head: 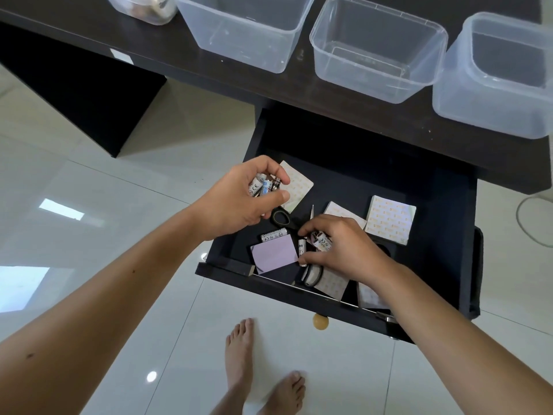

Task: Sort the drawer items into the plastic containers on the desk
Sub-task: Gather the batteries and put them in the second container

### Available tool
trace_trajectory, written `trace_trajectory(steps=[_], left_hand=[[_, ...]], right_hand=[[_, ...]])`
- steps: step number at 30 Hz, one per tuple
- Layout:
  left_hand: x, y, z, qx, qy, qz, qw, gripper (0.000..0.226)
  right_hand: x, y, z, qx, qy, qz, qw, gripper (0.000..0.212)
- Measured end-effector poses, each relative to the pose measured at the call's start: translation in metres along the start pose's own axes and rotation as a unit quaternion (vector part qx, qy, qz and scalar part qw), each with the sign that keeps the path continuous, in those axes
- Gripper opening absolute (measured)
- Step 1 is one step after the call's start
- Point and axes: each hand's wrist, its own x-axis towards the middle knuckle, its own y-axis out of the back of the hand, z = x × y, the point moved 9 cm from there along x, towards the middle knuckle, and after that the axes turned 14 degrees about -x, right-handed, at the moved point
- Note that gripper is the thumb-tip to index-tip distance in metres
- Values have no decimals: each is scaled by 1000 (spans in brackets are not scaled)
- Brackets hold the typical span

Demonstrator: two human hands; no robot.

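A: Head view is filled far across by a dark desk [179,59]; four clear plastic containers are lined up on it. What is seen in them?

B: Far-left container [140,7] is cut off by the frame edge, some items inside, not identifiable. Large tub [245,31], middle container [378,49] and right container [496,76] are seen bare inside.

A: Below the desk?

B: An open black drawer [434,205] is pulled out toward the near side, a round knob [320,322] on its front. White tiled floor [89,190] is seen beneath, with two bare feet [239,354] near the bottom.

A: Drawer contents?

B: Patterned note pads are scattered: one at right [390,224], one at far left [297,187] partly behind the left hand. A lilac pad [275,254] lies near the front. Black-handled scissors [281,218] are laid between the hands. One loose battery [272,236] is touching the lilac pad's far edge; another [301,248] stands just right of the pad.

A: Hands?

B: Left hand [239,199] is held above the drawer's left side, fingers curled tight around a bunch of batteries [263,185]. Right hand [344,250] is down in the drawer, fingers closed on several more batteries [321,241].
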Motion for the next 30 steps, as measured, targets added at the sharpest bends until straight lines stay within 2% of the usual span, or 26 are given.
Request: trace_trajectory(steps=[2, 4, 9, 13, 16, 18, 24, 30], left_hand=[[0, -7, -3, 67, 18, -17, 997, 18], [-2, -16, -5, 84, 23, -35, 996, 19], [-8, -21, -7, 52, 6, -40, 998, 11], [-11, -13, -8, -4, 8, -21, 1000, 10], [-14, -11, -5, 4, -5, -20, 1000, 9], [-15, -9, -5, 3, -11, -19, 1000, 8], [-21, -5, -3, -23, -23, -9, 999, 5], [-26, 10, 0, -8, -31, 23, 999, 8]], right_hand=[[1, -4, -4, -37, 25, -17, 999, 51], [2, -7, -6, -57, 41, -36, 997, 53], [2, -2, -8, -30, 37, -44, 998, 35], [-6, 13, 13, 133, -51, -52, 989, 30], [-15, 29, 23, 339, -69, -49, 937, 24], [-16, 36, 31, 401, -88, -41, 911, 22], [-6, 34, 28, 402, -112, -57, 907, 13], [5, 14, -7, 398, -76, -74, 911, 15]])
